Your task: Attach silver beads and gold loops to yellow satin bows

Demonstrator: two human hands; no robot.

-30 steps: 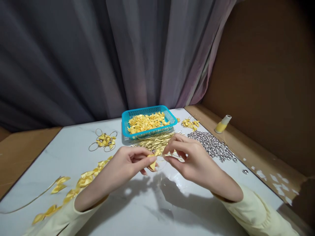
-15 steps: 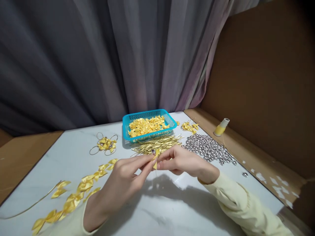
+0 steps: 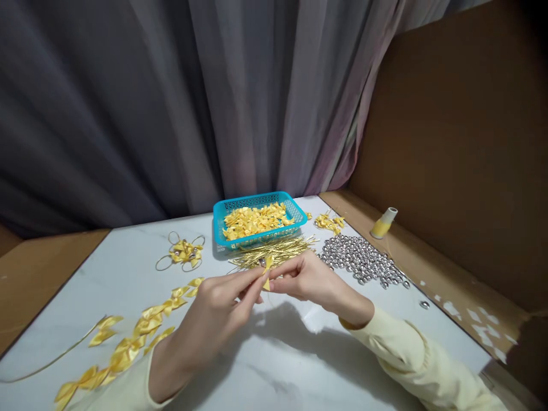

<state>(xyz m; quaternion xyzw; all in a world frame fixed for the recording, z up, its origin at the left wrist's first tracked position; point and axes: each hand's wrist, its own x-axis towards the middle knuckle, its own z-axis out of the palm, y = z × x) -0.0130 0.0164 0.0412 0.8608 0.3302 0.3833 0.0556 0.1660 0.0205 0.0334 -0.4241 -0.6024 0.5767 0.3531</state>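
Note:
A small yellow ribbon bow [image 3: 268, 274] is pinched between my two hands above the middle of the table. My left hand [image 3: 226, 305] has thumb and forefinger closed on its left side, with a silver bead [image 3: 262, 262] showing at the fingertips. From the right, the thumb and forefinger of my right hand [image 3: 314, 283] close on the same bow. A thin thread seems to hang below it, too faint to be sure. Just behind my hands lies a pile of gold wire ties [image 3: 274, 251].
A blue basket [image 3: 218, 228] full of yellow bows stands at the back. Silver beads [image 3: 363, 258] are heaped at right, near a thread spool [image 3: 383, 223]. A row of yellow bows [image 3: 148, 321] and a cluster with gold loops [image 3: 186, 251] lie left. More bows [image 3: 329, 222] sit back right.
Both hands have shifted slightly left with the bow. The bow has turned a little between the fingertips, and the view has tilted slightly.

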